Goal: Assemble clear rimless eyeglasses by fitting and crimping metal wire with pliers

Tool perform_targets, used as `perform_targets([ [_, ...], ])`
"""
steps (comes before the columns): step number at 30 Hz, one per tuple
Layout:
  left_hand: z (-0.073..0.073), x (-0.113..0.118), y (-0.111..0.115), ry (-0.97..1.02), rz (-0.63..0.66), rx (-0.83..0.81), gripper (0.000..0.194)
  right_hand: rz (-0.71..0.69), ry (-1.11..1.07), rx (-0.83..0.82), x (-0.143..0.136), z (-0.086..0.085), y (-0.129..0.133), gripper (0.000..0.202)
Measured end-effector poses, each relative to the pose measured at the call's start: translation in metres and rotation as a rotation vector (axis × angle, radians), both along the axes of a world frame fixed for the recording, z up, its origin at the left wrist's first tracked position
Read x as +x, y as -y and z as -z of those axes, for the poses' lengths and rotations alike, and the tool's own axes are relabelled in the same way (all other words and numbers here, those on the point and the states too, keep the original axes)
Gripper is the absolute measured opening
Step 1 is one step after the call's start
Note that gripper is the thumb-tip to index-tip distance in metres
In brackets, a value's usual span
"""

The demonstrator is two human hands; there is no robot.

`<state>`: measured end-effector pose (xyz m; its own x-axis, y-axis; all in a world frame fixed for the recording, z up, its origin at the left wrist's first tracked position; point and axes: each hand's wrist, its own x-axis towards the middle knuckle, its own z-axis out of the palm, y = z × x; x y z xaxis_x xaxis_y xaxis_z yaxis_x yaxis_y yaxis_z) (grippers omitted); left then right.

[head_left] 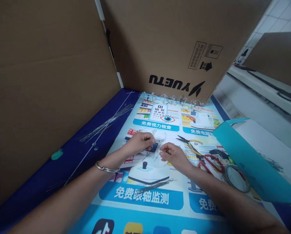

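My left hand (143, 142) is closed in a pinch over the middle of the printed poster. Clear beads on thin wire (162, 140) show just beyond its fingertips, and it appears to grip this beaded wire. To its right, my right hand (174, 154) has thumb and fingers pressed together near some fine wire ends; what sits in the pinch is too small to make out. A bundle of cut wires (156, 186) lies on the poster below both hands. Yellow-handled pliers (190, 145) and red-handled scissors (212, 164) rest to the right of my right hand.
Cardboard walls (174, 39) stand at the back and left. Along the back wall runs a row of beaded wire pieces (174, 98). More long wires (107, 122) lie left. A tape roll (237, 178) and a turquoise-sided box (252, 162) with dark wires are at right.
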<state>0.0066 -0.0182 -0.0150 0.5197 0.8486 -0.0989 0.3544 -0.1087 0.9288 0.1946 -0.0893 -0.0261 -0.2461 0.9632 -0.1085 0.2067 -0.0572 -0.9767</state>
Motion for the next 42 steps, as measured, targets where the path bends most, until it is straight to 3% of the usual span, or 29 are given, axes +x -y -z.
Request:
perform_targets([
  [3, 0.005, -0.003, -0.007, 0.024, -0.091, -0.03, 0.024, -0.072, 0.34, 0.175, 0.004, -0.018, 0.001, 0.019],
  [5, 0.005, -0.004, -0.009, 0.035, -0.142, -0.035, 0.024, -0.192, 0.674, 0.375, 0.013, -0.037, 0.0, 0.018],
  [7, 0.003, -0.003, -0.009, 0.049, -0.168, -0.047, 0.023, -0.221, 1.018, 0.513, 0.03, -0.056, -0.004, 0.019],
  [10, -0.003, -0.003, -0.007, 0.083, -0.177, -0.066, 0.022, -0.207, 1.34, 0.443, 0.065, -0.071, -0.016, 0.037],
  [13, -0.006, -0.003, -0.006, 0.132, -0.19, -0.063, 0.022, -0.311, 1.446, 0.217, 0.095, -0.07, -0.027, 0.058],
  [15, -0.006, -0.004, -0.007, 0.18, -0.223, -0.06, 0.022, -0.354, 1.459, 0.114, 0.105, -0.065, -0.032, 0.06],
  [17, -0.004, -0.005, -0.009, 0.239, -0.27, -0.066, 0.022, -0.366, 1.464, 0.104, 0.108, -0.06, -0.034, 0.05],
  [21, -0.004, -0.007, -0.009, 0.338, -0.338, -0.079, 0.022, -0.346, 1.474, 0.147, 0.101, -0.051, -0.038, 0.033],
  [27, -0.008, -0.004, -0.005, 0.401, -0.36, -0.032, 0.022, -0.254, 1.427, 0.19, 0.099, -0.04, -0.049, 0.038],
  [31, -0.006, 0.001, -0.001, 0.397, -0.366, -0.02, 0.021, -0.229, 1.383, 0.24, 0.1, -0.045, -0.051, 0.033],
  [36, -0.004, 0.01, 0.005, 0.422, -0.348, -0.022, 0.019, -0.098, 1.189, 0.453, 0.085, -0.05, -0.044, 0.027],
  [40, -0.005, 0.015, 0.009, 0.397, -0.35, -0.062, 0.018, 0.082, 1.033, 0.721, 0.06, -0.036, -0.031, 0.03],
  [42, -0.005, 0.015, 0.011, 0.419, -0.344, -0.076, 0.016, 0.049, 1.013, 0.863, 0.05, -0.027, -0.024, 0.03],
])
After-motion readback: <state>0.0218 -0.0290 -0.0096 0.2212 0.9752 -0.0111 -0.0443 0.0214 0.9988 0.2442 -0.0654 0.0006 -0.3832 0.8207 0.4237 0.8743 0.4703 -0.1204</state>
